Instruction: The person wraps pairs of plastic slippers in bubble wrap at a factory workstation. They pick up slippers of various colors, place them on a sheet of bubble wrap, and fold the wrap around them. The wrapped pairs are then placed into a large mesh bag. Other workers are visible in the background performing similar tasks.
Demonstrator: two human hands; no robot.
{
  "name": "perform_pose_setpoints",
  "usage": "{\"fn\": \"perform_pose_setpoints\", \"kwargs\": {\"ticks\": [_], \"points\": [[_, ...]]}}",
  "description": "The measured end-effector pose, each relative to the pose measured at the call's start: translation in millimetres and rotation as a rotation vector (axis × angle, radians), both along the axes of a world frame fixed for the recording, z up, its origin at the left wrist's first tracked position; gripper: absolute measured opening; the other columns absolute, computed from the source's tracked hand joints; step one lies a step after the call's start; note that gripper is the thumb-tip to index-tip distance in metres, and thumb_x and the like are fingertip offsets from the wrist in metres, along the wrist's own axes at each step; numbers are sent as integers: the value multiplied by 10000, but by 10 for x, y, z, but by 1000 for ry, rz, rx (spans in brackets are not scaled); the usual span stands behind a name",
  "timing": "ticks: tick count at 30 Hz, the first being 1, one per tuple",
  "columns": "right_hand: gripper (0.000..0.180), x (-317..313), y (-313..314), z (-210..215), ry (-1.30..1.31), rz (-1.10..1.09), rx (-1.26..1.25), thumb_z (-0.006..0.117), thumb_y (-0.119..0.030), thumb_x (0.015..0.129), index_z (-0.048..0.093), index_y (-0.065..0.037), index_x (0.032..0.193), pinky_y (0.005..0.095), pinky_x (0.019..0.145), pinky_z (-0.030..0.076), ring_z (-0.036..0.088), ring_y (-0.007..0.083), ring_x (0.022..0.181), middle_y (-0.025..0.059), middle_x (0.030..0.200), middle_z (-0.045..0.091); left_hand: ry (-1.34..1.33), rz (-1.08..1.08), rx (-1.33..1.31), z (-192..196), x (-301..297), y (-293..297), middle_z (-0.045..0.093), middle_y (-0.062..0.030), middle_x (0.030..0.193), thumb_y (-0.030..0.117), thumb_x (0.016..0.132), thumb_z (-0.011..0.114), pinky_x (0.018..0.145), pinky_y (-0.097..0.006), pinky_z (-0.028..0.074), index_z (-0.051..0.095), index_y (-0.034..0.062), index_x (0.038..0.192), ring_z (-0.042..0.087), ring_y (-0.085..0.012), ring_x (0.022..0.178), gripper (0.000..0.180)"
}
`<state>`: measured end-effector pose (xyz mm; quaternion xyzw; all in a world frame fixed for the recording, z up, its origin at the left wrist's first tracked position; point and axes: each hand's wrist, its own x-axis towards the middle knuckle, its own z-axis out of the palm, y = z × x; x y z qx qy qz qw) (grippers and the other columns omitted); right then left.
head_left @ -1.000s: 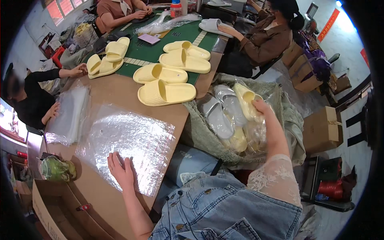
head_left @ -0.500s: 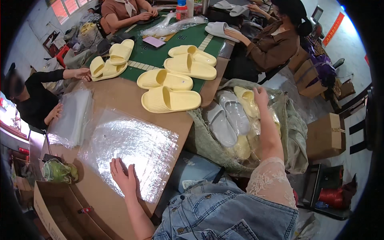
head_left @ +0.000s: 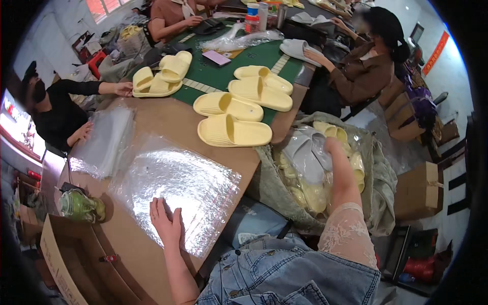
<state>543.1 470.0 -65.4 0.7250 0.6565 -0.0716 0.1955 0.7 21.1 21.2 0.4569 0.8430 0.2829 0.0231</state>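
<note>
My left hand (head_left: 166,221) lies with its fingers stretched out on a stack of clear plastic bags (head_left: 195,175) on the brown tabletop. My right hand (head_left: 334,147) reaches down into a woven sack (head_left: 269,178) beside the table, next to bagged grey slippers (head_left: 308,165); its fingers are mostly out of sight. Bagged yellow slippers (head_left: 315,195) lie around the grey ones in the sack. Beyond my left hand, two pairs of yellow slippers, the nearest a ribbed yellow slipper (head_left: 244,132), stand unbagged on the table.
A person in black (head_left: 58,112) at the left touches another yellow pair (head_left: 155,89). Across the right corner, a person in brown (head_left: 363,71) handles a grey slipper (head_left: 300,51). An open cardboard box (head_left: 66,264) and a green jar-like object (head_left: 79,206) stand at the near left.
My right hand has moved from the sack's far yellow slippers toward the grey ones. The grey slippers have shifted and turned. My left hand stays on the bags; the whole view has shifted slightly.
</note>
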Motion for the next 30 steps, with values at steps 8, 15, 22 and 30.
{"fn": "perform_pose_setpoints", "kwargs": {"ticks": [8, 15, 22, 30], "points": [[450, -1708, -359, 1220, 1060, 590, 678, 722, -175, 805, 636, -34, 1224, 412, 909, 496, 617, 327, 1060, 137, 1180, 641, 33, 1, 37, -71, -24, -95, 411, -214, 1495, 302, 848, 720, 1159, -502, 263, 491, 26, 1382, 321, -416, 1414, 643], [587, -3157, -300, 1031, 807, 1068, 380, 651, -295, 853, 534, -6, 1351, 409, 1104, 380, 493, 339, 1276, 201, 1354, 545, 12, -17, 60, -56, -33, -48, 427, -236, 1472, 308, 827, 733, 1159, -509, 264, 500, 17, 1367, 329, -434, 1401, 657], [375, -3964, -499, 864, 490, 915, 615, 614, -274, 849, 637, -71, 1162, 457, 1067, 386, 452, 299, 1320, 144, 1362, 537, 58, -31, 121, -110, -47, -79, 442, -256, 1445, 318, 796, 755, 1144, -531, 281, 519, 30, 1335, 357, -461, 1371, 656], [231, -3843, -677, 869, 663, 742, 814, 682, -257, 786, 699, -73, 925, 488, 937, 425, 501, 323, 1129, 134, 1167, 553, 52, -19, 117, -177, -55, -93, 436, -252, 1446, 313, 795, 749, 1151, -522, 265, 506, 13, 1341, 344, -451, 1377, 669]]}}
